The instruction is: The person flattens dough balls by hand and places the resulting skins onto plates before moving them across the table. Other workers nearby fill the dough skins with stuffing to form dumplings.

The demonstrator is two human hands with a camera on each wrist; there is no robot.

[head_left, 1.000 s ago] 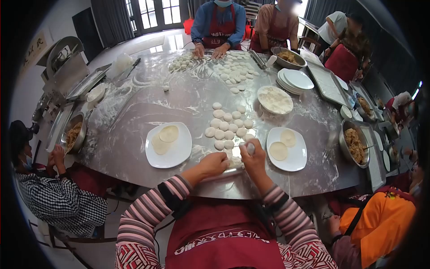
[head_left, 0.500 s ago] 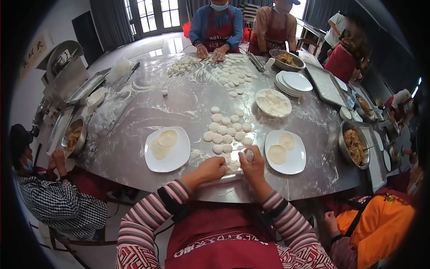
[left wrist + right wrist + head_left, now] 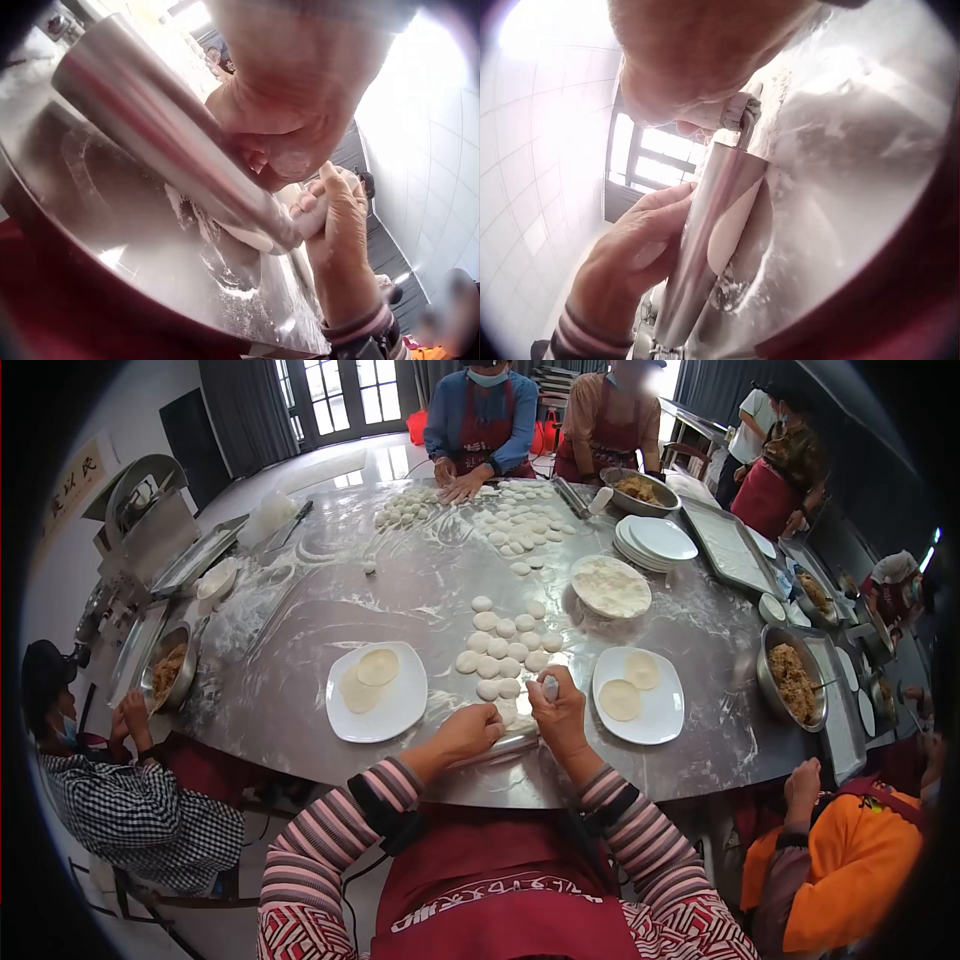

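A metal rolling pin [image 3: 497, 749] lies crosswise on the steel table in front of me. My right hand [image 3: 560, 712] grips its pale handle [image 3: 313, 219] at the right end. Across the roller's far side is my left hand [image 3: 466, 732], fingers curled and thumb against them at the edge of a round dough wrapper; its fingertips are partly hidden by the roller in the right wrist view. Part of the dough wrapper [image 3: 726, 236] sticks out from under the roller on the near side. Just beyond my hands lie several white dough discs [image 3: 507, 648].
Square white plates with rolled wrappers stand left [image 3: 377, 725] and right [image 3: 638, 730]. Farther off are a flour bowl [image 3: 611, 588], stacked plates [image 3: 657, 543] and a filling bowl [image 3: 792, 685]. People stand or sit around the table [image 3: 260, 710], whose near edge curves by my apron.
The rolling pin and my right hand came toward me, then went slightly away again. My left hand stays at the wrapper. The person in orange at the right has raised a hand.
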